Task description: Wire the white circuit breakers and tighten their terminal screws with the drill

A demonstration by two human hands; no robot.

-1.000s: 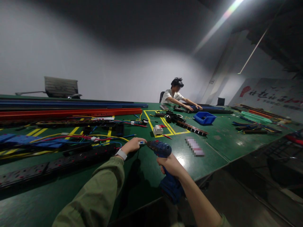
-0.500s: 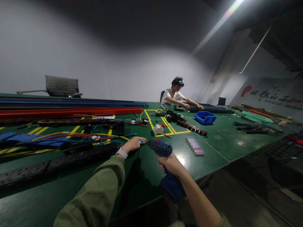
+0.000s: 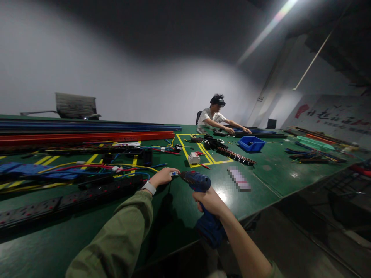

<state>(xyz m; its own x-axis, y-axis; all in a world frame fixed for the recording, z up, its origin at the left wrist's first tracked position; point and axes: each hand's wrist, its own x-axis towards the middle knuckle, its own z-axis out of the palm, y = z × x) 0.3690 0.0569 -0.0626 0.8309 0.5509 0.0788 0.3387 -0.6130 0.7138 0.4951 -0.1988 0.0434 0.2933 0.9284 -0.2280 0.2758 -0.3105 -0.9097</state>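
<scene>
My left hand (image 3: 164, 177) is closed on a small white and blue part (image 3: 174, 173), likely an electrical component too small to name surely. My right hand (image 3: 209, 200) grips a blue cordless drill (image 3: 199, 181) by its handle, its battery end low near the table's front edge. The drill points left, and its tip meets or nearly meets the small part. Beyond the drill, a white circuit breaker (image 3: 194, 158) stands on the green table (image 3: 261, 193), with a red-handled screwdriver-like tool (image 3: 205, 166) beside it.
Black power strips (image 3: 66, 204) and coloured wires (image 3: 116, 168) lie at left, behind them an orange-red rail (image 3: 87, 137). A blue bin (image 3: 251, 143), a blurred phone-like slab (image 3: 239, 178) and a copper-coloured strip (image 3: 236, 156) lie to the right. A co-worker (image 3: 214, 116) sits across the table.
My hands, the drill and the small part stay almost exactly in place. Across the table, the co-worker's hands have shifted slightly to the right along the dark rails.
</scene>
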